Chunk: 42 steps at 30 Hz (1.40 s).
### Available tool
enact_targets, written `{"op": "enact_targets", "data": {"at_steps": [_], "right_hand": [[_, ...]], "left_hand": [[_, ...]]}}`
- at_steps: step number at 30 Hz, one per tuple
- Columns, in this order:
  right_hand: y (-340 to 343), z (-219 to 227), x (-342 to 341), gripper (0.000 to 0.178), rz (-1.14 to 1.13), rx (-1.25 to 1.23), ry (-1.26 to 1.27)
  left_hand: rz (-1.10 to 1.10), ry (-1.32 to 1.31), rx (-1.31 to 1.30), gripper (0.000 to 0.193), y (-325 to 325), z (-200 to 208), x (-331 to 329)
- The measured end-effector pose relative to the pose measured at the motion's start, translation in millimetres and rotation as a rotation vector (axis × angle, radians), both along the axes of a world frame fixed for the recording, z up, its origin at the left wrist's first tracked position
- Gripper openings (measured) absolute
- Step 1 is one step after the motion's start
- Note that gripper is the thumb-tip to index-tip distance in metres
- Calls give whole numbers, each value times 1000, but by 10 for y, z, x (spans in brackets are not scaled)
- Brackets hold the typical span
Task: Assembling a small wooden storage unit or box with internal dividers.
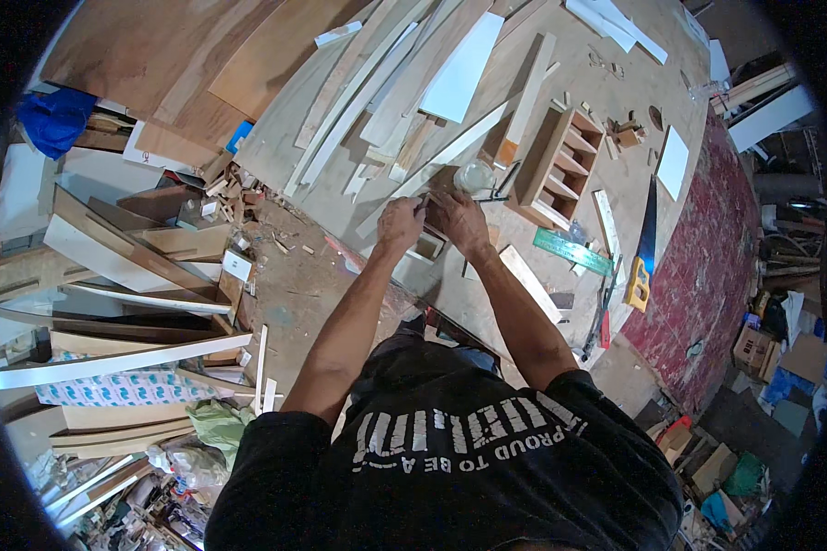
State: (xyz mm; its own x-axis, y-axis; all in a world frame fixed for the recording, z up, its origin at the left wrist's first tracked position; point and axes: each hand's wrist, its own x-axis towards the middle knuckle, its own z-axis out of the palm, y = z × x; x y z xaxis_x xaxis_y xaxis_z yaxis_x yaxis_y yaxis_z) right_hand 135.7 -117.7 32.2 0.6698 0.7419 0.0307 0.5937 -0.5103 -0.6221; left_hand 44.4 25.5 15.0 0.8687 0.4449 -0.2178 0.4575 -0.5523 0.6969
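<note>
Both my hands are close together over the worktable [377,174]. My left hand [402,223] is closed, its fingertips pinching something too small to make out. Bent and pressed together, the fingers of my right hand [458,220] meet it from the other side; what they grip is hidden. Just below the hands lies a small open wooden frame or box [425,248]. A clear jar [474,177] stands right beyond my right hand, with a thin dark tool [498,196] beside it. Farther right is a wooden box with several compartments [560,168].
Long wood strips [354,101] and a white board [462,69] cover the far side. To the right lie a green ruler [572,251], a handsaw with a yellow handle [639,283] and red-handled pliers [605,329]. Stacked boards [147,344] fill the left floor.
</note>
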Motion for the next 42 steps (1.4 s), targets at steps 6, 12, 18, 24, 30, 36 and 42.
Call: {"op": "enact_targets", "data": {"at_steps": [6,12,18,24,30,36,42], "right_hand": [[43,-84,-34,33,4,-77,-117],[28,-243,46,30,29,-81,-78],[27,-170,54,35,26,-40,-40],[-13,-205,90,34,22,-51,-56],[8,-143,72,31,64,-55,-88],[-25,-188,94,31,69,-45,-74],[-28,-150,81,27,45,-13,-26]], "left_hand": [[10,139,65,23,67,-30,55],[-29,29,74,22,95,-24,78],[-16,32,106,22,71,89,67],[-3,108,103,21,15,216,115],[-11,145,125,21,72,93,89],[-20,87,121,20,56,143,106],[15,201,69,20,26,268,186]]}}
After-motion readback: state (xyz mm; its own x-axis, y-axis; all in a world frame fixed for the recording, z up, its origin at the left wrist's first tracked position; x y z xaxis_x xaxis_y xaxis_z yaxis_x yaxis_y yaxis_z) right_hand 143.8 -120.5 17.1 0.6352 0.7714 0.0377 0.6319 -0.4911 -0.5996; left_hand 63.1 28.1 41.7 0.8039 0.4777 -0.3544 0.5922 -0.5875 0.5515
